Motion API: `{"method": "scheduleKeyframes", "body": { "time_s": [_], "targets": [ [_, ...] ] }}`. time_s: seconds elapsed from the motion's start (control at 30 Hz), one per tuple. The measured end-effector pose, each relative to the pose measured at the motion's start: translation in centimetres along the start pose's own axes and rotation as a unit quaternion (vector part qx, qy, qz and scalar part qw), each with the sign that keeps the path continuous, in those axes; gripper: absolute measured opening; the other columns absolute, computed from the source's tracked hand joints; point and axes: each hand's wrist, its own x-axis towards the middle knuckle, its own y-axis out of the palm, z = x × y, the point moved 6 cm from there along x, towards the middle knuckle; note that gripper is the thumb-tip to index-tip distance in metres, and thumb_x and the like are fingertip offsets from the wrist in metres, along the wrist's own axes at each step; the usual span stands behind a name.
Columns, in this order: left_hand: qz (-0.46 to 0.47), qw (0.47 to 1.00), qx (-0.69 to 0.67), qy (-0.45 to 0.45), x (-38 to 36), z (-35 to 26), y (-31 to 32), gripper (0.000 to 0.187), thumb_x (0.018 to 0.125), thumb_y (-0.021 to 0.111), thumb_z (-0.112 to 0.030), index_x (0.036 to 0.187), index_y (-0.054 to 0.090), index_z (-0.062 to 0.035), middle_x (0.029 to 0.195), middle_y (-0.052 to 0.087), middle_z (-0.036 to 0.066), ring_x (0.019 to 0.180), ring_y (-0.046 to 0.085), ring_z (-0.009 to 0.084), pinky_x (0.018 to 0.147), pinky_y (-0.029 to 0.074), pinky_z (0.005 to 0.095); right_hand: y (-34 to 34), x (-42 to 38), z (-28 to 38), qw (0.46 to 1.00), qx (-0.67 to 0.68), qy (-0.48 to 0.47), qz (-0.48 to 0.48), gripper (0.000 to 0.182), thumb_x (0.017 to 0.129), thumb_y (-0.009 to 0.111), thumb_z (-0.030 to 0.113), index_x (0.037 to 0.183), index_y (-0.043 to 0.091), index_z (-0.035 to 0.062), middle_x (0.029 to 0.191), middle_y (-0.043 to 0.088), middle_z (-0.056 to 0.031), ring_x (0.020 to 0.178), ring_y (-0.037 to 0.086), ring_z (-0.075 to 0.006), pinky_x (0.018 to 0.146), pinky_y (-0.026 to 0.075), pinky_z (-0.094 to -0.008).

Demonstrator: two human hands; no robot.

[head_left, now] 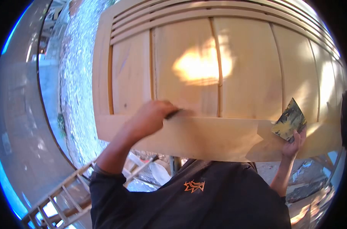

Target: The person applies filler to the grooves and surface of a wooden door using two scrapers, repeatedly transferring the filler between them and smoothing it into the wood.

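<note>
A pale wooden door-like panel [246, 72] with vertical boards and slats lies in front of my body. My left hand [156, 114] is closed around a small dark tool [173, 113], over the panel's near border by the lower ends of the boards. Motion blurs the tool's far end, so its shape is unclear. On the right, my right hand [295, 141] grips the lower corner of a thin square plate [290, 121] with dark and yellow smears. That plate is tilted above the panel's near edge.
A wooden ladder [68, 194] stands at the lower left. Beyond the panel's left side are rough bright ground [80, 76] and a large grey surface [20, 114]. Bright sunlight patches fall on the boards. Assorted debris [311, 179] lies below at the right.
</note>
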Motion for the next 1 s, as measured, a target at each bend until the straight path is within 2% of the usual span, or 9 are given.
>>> {"method": "scheduleKeyframes", "body": {
  "time_s": [0.13,0.17,0.37,0.47,0.57,0.63,0.77,0.83,1.0],
  "targets": [
    [-0.157,0.986,0.036,0.045,9.8,3.7,-9.7,0.047,0.07,0.046,0.013,0.111,0.064,-0.0021,0.104,0.065,0.021,0.096,0.063,0.033,0.086,0.048,0.0361,-0.3,-0.2,0.2,1.0,-0.011,-0.018,-0.017,0.059,0.08,0.045,0.004,0.136,0.033,-0.0081,0.129,0.047,-0.0177,0.118,0.048,-0.0252,0.1,0.04,-0.0365],
    [-0.173,0.979,0.036,0.098,12.8,5.1,-11.5,0.049,0.069,0.046,0.012,0.111,0.064,-0.0035,0.1,0.065,0.022,0.093,0.063,0.0346,0.083,0.049,0.0363,-0.1,-0.2,0.4,1.0,-0.02,-0.02,-0.011,0.059,0.08,0.045,0.004,0.136,0.033,-0.0083,0.129,0.047,-0.0176,0.118,0.048,-0.0251,0.1,0.039,-0.0364],
    [-0.123,0.982,0.144,0.008,21.8,6.9,-15.0,0.049,0.063,0.045,0.009,0.106,0.066,-0.0035,0.095,0.065,0.023,0.089,0.063,0.0349,0.076,0.049,0.039,0.6,-0.3,1.2,0.996,-0.076,-0.043,0.001,0.059,0.08,0.046,0.004,0.136,0.032,-0.0091,0.129,0.047,-0.0176,0.116,0.05,-0.025,0.1,0.04,-0.0361],
    [-0.033,0.996,0.086,-0.016,19.4,5.2,-13.4,0.048,0.062,0.045,0.008,0.103,0.068,-0.0022,0.094,0.066,0.023,0.088,0.064,0.0343,0.077,0.05,0.0382,0.4,-0.6,1.0,0.996,-0.074,-0.015,-0.058,0.058,0.08,0.045,0.002,0.136,0.032,-0.0093,0.129,0.047,-0.018,0.116,0.05,-0.0252,0.099,0.041,-0.0355],
    [-0.093,0.984,0.123,0.091,15.7,3.5,-8.9,0.047,0.06,0.045,0.009,0.098,0.07,-0.003,0.092,0.066,0.022,0.086,0.064,0.034,0.076,0.051,0.0377,0.3,-0.4,0.8,0.998,-0.05,-0.011,-0.032,0.057,0.08,0.044,0.001,0.135,0.033,-0.0095,0.128,0.047,-0.0182,0.115,0.05,-0.0251,0.098,0.042,-0.035],
    [-0.02,0.999,0.025,0.019,11.6,0.7,-6.3,0.044,0.059,0.046,0.009,0.093,0.071,-0.0033,0.088,0.067,0.02,0.082,0.065,0.0331,0.074,0.052,0.0381,0.3,-0.3,0.8,0.998,-0.046,-0.016,-0.033,0.055,0.08,0.044,0.001,0.134,0.035,-0.0092,0.126,0.049,-0.0179,0.115,0.051,-0.0248,0.098,0.042,-0.035],
    [-0.072,0.995,0.067,0.035,5.4,-2.3,-1.0,0.042,0.061,0.05,0.011,0.096,0.07,-0.0024,0.091,0.066,0.019,0.084,0.063,0.034,0.076,0.051,0.0393,0.8,-0.1,0.8,1.0,-0.021,-0.022,0.008,0.052,0.08,0.044,0.001,0.131,0.039,-0.0084,0.123,0.051,-0.0169,0.114,0.051,-0.0239,0.097,0.042,-0.0343],
    [0.005,0.999,0.036,0.004,3.6,-3.6,0.3,0.044,0.062,0.05,0.012,0.098,0.069,-0.0026,0.094,0.065,0.019,0.087,0.062,0.035,0.078,0.05,0.039,1.1,-0.1,1.0,1.0,0.002,-0.02,0.008,0.051,0.08,0.044,0.001,0.129,0.04,-0.008,0.122,0.052,-0.0161,0.112,0.052,-0.0233,0.097,0.041,-0.0337],
    [-0.062,0.998,-0.03,0.013,4.4,-0.1,-3.7,0.048,0.064,0.043,0.015,0.103,0.067,-0.0008,0.095,0.066,0.02,0.089,0.063,0.033,0.08,0.049,0.0368,0.8,-0.3,0.8,0.998,0.041,-0.034,0.018,0.053,0.081,0.044,0.001,0.133,0.037,-0.0074,0.123,0.051,-0.0151,0.112,0.052,-0.0225,0.096,0.042,-0.0337]
  ]
}}
